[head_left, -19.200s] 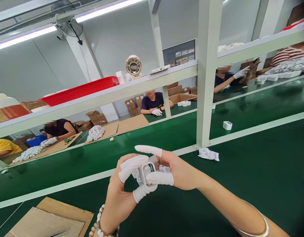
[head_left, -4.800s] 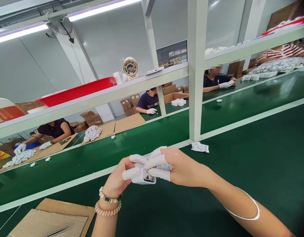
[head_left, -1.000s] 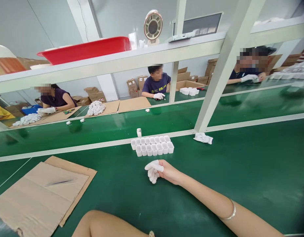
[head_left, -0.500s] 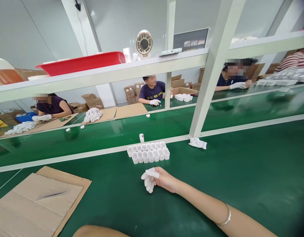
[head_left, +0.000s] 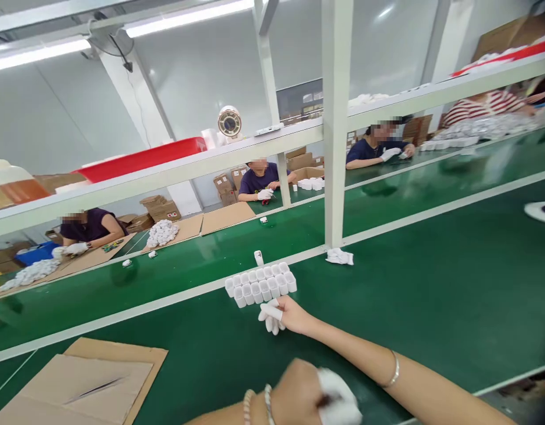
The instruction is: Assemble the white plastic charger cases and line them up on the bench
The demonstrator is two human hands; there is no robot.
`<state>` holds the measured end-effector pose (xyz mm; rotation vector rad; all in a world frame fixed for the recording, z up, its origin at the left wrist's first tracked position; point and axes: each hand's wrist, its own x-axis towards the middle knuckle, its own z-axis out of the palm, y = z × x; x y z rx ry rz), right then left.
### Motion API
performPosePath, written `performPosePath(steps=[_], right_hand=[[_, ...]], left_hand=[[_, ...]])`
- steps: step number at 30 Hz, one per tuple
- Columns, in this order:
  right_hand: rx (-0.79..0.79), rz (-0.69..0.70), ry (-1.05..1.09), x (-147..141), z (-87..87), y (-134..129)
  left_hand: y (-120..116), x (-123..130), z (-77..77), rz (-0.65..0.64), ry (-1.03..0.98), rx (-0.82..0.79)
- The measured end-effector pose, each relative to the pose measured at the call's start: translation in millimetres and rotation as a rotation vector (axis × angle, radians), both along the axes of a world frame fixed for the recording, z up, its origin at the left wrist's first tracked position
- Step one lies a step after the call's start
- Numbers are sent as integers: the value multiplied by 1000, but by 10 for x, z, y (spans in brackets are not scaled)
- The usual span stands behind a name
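Note:
My right hand (head_left: 281, 317), with white finger covers and a bangle on the wrist, reaches in from the right just in front of the white cups. Its fingers are loosely bent and hold nothing I can see. Low in the view, my left hand (head_left: 310, 392) is smeared by motion; white shows at its fingers with a dark patch between, so its grip is unclear. The open-topped white cups (head_left: 261, 286) stand packed in two rows. Behind them, one more white piece (head_left: 259, 257) with a dark mark sits by the pale rail.
A crumpled white glove (head_left: 340, 256) lies by the upright post (head_left: 337, 124). Cardboard sheets (head_left: 99, 378) lie at lower left. Beyond the rail (head_left: 175, 299) runs a green belt (head_left: 202, 248) with small white pieces. Co-workers sit across it. A white ring-shaped object (head_left: 542, 211) is at far right.
My left hand has come into view from below. My right hand is now closer to the cup rows. The whole view has shifted, showing more ceiling and more of the right side.

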<state>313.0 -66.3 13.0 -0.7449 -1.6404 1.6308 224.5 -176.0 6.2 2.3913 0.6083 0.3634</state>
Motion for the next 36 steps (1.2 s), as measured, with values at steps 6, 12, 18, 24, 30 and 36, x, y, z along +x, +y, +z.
performPosePath(steps=[6,12,18,24,30,36], right_hand=[[199,-153,-148,255,-93,47],[417,-219,-318,314,-118,-28],[569,-246,-462,287,-150,-118],[665,-270,-566,284,-190,-157],[749,-249,-655,264,-152,-223],[829,-317,-810,281,-173,-192]], left_hand=[[532,-335,-15,793,-607,-313],[709,-372,-108,788,-601,-383],[696,-448,-164,754,-562,-383],[672,-490,-176,786,-555,-334],[765,-551,-149,825,-599,-331],[780,-560,-87,743,-566,-433]])
